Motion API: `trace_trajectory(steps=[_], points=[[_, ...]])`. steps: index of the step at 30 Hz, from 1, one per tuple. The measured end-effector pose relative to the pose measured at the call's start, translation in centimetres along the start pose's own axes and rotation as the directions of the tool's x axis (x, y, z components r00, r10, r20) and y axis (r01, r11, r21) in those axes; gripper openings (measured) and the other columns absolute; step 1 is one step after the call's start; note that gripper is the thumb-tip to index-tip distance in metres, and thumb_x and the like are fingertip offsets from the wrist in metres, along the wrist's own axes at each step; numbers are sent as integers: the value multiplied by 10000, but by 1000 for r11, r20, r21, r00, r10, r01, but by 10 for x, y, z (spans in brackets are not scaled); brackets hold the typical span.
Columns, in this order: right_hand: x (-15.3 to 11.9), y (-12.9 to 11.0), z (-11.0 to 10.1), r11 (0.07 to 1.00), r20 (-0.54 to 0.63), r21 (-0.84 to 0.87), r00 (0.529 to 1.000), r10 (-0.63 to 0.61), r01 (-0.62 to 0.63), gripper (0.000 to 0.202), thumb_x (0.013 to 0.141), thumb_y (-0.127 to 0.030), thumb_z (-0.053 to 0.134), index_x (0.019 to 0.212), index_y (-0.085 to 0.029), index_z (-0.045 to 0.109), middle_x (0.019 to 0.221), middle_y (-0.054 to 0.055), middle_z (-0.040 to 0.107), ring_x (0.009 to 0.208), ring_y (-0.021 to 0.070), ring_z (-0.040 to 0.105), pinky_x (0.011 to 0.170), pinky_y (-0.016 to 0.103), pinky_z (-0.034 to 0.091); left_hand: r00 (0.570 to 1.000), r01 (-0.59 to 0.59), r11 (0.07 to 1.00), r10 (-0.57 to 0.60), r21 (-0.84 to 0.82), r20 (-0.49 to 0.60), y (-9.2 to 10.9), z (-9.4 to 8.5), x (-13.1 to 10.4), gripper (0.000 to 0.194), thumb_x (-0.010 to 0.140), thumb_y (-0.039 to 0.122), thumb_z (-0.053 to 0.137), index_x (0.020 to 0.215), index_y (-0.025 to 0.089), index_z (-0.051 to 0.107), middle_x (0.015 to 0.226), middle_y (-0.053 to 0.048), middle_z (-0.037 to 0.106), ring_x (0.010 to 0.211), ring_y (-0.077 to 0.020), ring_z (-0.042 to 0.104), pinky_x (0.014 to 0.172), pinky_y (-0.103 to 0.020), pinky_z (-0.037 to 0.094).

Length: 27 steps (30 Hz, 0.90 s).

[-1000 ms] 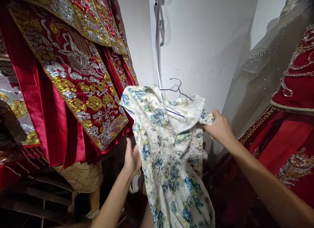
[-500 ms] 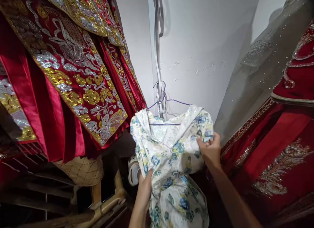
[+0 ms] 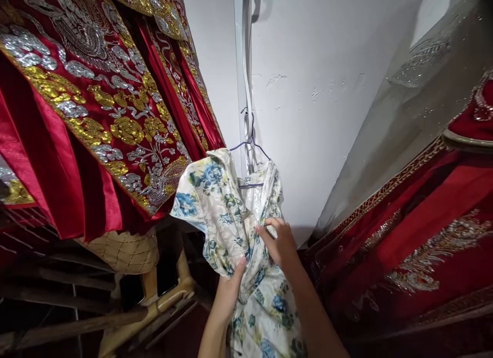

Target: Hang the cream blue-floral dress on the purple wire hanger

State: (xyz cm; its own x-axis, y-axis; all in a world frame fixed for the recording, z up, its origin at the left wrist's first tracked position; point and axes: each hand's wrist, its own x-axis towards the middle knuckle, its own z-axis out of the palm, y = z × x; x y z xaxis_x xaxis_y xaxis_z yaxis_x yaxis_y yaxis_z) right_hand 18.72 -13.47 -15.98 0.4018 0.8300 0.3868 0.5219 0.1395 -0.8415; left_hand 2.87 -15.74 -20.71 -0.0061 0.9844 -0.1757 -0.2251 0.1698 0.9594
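A white dress with blue and green flowers [image 3: 225,214] hangs in front of me on a thin purple wire hanger [image 3: 252,140]. It is turned at an angle, its left sleeve nearer to me. My left hand [image 3: 230,288] grips the dress at the waist, thumb in front, the other fingers hidden behind the cloth. Higher up and to the right, my right hand [image 3: 278,240] pinches the front of the bodice below the V neckline, fingers curled on the fabric.
A white strap or pole [image 3: 243,65] runs down the white wall [image 3: 316,50] to the hanger. Red gold-embroidered garments [image 3: 127,127] hang at left above a wooden chair [image 3: 169,301]. At right are a red beaded garment [image 3: 408,234] and a sheer sparkly one [image 3: 396,106].
The dress has swung round to face more to the right. My right hand has moved left from the sleeve to the bodice front. My left hand keeps its hold near the waist.
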Motion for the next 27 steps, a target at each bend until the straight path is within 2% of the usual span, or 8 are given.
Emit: trace_trajectory(steps=[3, 5, 7, 9, 11, 14, 21, 27], points=[[-9, 2, 8, 998, -133, 57, 991, 15, -8, 220, 842, -436, 655, 951, -247, 627, 1025, 71, 655, 1048, 286, 584, 961, 448, 437, 1000, 7, 1000, -7, 9, 30, -1, 3, -3, 864, 767, 594, 760, 1493, 230, 464, 1589, -87, 423, 1551, -265, 167, 1276, -388, 108], [-20, 2, 9, 993, -315, 121, 948, 38, 0, 242, 841, -394, 656, 1018, -238, 604, 1100, 89, 623, 1113, 289, 569, 983, 443, 436, 999, 19, 1000, -18, -12, 46, -2, 6, -4, 905, 753, 631, 754, 1506, 233, 448, 1588, -96, 423, 1545, -278, 199, 1276, -401, 118], [-27, -1, 6, 986, -368, 168, 929, 43, 21, 220, 859, -375, 638, 1020, -229, 610, 1098, 93, 610, 1085, 278, 578, 955, 418, 452, 997, 40, 999, -37, -32, 71, -4, 9, -6, 934, 725, 665, 759, 1499, 233, 462, 1590, -103, 417, 1542, -295, 210, 1275, -416, 123], [-26, -5, 1, 980, -253, 198, 966, 54, -3, 227, 872, -407, 626, 1000, -220, 635, 985, 71, 610, 847, 228, 599, 782, 363, 492, 994, 62, 997, -56, -54, 98, -4, 11, -8, 932, 703, 678, 768, 1477, 236, 497, 1579, -108, 434, 1540, -308, 218, 1274, -432, 125], [-20, -8, -4, 979, -76, 187, 993, 95, -79, 284, 863, -467, 629, 991, -214, 649, 882, 38, 584, 609, 164, 505, 586, 315, 440, 992, 72, 995, -65, -63, 110, -4, 11, -10, 901, 701, 661, 780, 1454, 236, 531, 1542, -114, 486, 1534, -311, 239, 1274, -439, 133], [-10, -8, -3, 972, 74, 148, 982, 171, -181, 327, 854, -540, 616, 902, -216, 615, 737, -2, 543, 510, 143, 438, 505, 295, 364, 992, 59, 998, -56, -31, 113, -1, 9, -13, 848, 717, 637, 780, 1431, 234, 562, 1532, -109, 501, 1533, -301, 245, 1276, -423, 129], [-15, -2, 2, 971, 158, 164, 976, 149, -175, 336, 913, -493, 508, 694, -237, 507, 572, -11, 492, 531, 177, 454, 531, 302, 320, 981, 28, 1000, -26, -6, 193, 1, 8, -14, 878, 709, 623, 793, 1445, 213, 545, 1573, -119, 441, 1527, -321, 259, 1274, -441, 136], [-8, -17, -14, 973, 203, 102, 962, 184, -208, 314, 903, -482, 526, 724, -226, 503, 536, -51, 367, 511, 150, 368, 527, 291, 266, 981, 49, 997, -36, -63, 191, 0, 14, -13, 935, 665, 619, 829, 1445, 193, 538, 1552, -154, 463, 1513, -329, 290, 1265, -448, 163]])
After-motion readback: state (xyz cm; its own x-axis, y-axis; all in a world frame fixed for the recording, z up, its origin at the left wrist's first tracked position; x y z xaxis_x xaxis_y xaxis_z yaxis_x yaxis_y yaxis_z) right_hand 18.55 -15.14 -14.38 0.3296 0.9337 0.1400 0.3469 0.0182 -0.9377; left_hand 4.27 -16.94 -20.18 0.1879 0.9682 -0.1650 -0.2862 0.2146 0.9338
